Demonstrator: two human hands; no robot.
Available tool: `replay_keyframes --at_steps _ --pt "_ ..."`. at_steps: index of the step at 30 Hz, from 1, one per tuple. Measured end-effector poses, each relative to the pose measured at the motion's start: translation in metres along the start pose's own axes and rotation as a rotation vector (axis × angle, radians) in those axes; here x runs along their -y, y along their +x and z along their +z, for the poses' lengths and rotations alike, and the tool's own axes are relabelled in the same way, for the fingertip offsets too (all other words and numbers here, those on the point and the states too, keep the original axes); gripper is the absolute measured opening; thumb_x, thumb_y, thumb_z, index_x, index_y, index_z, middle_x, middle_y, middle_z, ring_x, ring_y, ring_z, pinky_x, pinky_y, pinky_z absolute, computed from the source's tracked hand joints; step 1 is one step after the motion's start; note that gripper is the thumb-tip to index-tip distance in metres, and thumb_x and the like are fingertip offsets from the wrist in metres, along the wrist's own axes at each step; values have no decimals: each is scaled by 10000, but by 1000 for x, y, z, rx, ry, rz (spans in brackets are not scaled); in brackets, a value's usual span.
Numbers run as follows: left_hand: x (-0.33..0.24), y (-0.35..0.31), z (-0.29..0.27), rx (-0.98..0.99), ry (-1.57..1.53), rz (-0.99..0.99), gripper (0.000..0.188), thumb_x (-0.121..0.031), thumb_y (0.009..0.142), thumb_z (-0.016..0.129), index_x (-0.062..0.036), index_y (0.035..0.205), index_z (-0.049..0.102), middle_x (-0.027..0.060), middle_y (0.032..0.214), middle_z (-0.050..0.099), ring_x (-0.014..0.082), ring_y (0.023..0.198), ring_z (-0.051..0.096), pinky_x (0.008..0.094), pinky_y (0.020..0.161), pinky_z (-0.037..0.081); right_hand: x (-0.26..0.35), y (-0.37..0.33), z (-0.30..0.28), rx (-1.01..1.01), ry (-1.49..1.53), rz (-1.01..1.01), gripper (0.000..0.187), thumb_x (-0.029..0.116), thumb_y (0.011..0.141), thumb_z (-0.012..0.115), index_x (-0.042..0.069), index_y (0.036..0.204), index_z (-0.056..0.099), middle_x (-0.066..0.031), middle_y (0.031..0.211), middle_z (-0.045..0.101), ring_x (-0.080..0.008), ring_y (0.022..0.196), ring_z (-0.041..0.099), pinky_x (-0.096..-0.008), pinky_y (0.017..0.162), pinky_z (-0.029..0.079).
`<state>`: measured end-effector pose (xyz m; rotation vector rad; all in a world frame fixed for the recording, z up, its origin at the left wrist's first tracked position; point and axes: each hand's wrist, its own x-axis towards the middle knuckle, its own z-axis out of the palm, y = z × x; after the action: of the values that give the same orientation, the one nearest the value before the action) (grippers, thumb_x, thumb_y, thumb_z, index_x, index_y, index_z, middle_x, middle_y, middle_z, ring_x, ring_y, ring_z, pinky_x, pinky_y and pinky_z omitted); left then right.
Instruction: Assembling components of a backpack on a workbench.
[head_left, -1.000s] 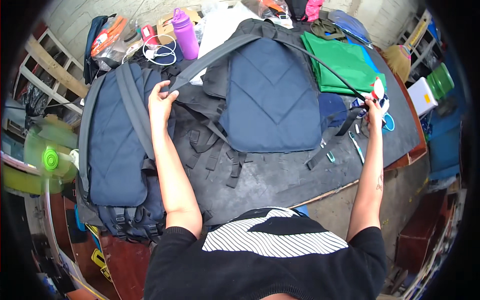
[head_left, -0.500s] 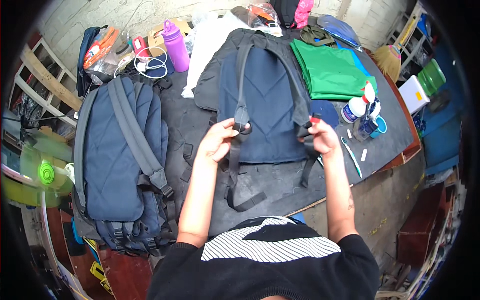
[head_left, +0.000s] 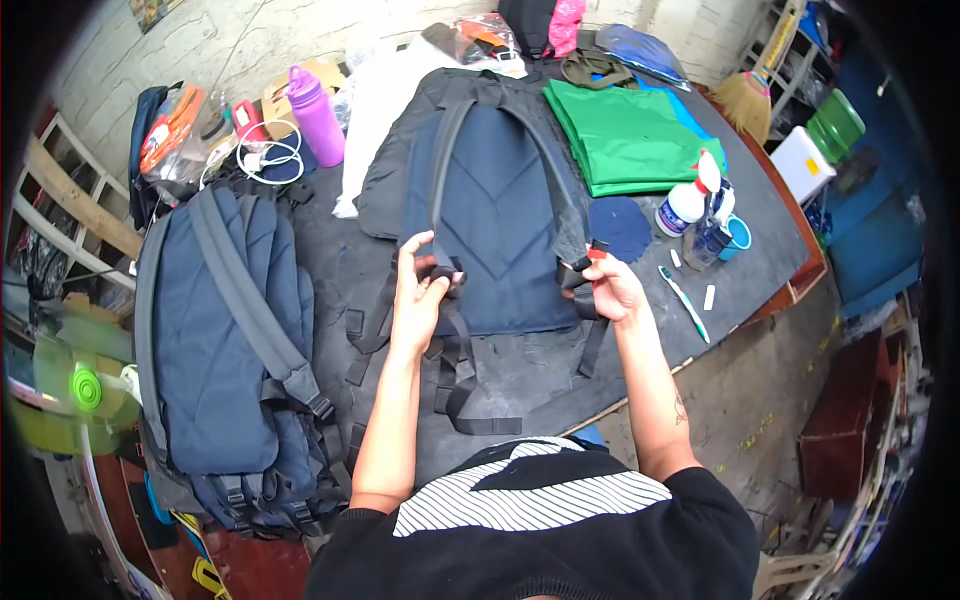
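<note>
A navy and black backpack lies on the dark table in front of me, its padded back panel facing up and shoulder straps running down to my hands. My left hand pinches the black webbing at the lower end of the left strap, thumb pressed in and index finger stretched upward. At the other strap, my right hand is closed around black webbing and a buckle. Against its fingers shows a small red and black object, too small to name. Loose webbing trails from the left strap over the tabletop.
A second navy backpack lies at the left. Behind are a purple bottle, a white cable and folded green fabric. On the right stand a spray bottle and a blue cup, near a toothbrush.
The view has shifted, so the table's contents sit further left. My left index finger has lifted away from the strap end. My right hand keeps its grip on the other strap.
</note>
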<state>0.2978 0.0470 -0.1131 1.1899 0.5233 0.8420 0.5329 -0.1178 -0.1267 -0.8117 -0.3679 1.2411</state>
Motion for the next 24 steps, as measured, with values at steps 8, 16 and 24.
replay_keyframes --at_steps 8,16,24 --pt "12 -10 18 -100 1102 470 299 -14 776 548 -83 1040 672 137 1063 537 321 1161 429 402 980 349 -19 2 -18 -20 98 54 273 -24 735 556 36 1000 574 -129 972 644 -272 840 640 -459 741 537" --pt "41 18 90 198 294 65 347 -85 807 678 -43 1137 581 141 1099 562 196 959 581 305 807 493 -35 -10 1 -217 -26 -46 268 -18 787 589 51 1046 600 16 865 600 -83 764 578 -187 694 460" --pt "73 31 99 14 485 290 431 -28 642 787 -29 1046 637 45 1038 546 95 722 520 223 654 462 -10 -43 -98 -785 -1116 -287 489 367 833 652 -29 1104 555 -103 924 608 -204 803 564 -319 732 454"
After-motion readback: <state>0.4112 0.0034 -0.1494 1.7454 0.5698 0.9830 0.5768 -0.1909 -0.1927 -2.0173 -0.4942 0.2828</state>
